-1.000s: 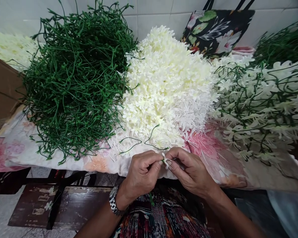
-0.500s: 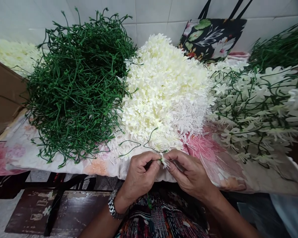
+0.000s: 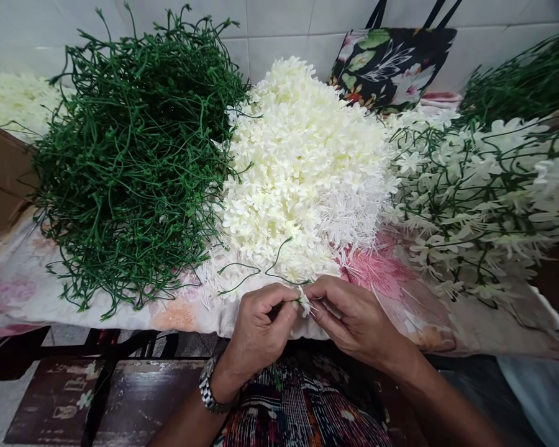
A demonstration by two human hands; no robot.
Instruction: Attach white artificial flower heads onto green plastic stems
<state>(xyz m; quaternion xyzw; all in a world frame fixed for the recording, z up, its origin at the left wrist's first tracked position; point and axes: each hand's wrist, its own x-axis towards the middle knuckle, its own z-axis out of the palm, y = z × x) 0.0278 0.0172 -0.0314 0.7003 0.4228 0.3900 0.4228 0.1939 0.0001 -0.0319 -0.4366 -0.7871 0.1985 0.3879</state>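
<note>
At the near edge of the cloth-covered bench [image 3: 74, 310], the left hand [image 3: 256, 329] pinches a thin green stem [image 3: 279, 276] while the right hand [image 3: 354, 316] pinches a small white blossom [image 3: 304, 304] against it; misaligned, the blossom could slip off.

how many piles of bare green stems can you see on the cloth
2. One big heap of bare green stems lies at the left beside the white blossoms; a second green heap shows at the far right, partly cut off by the frame edge.
</note>
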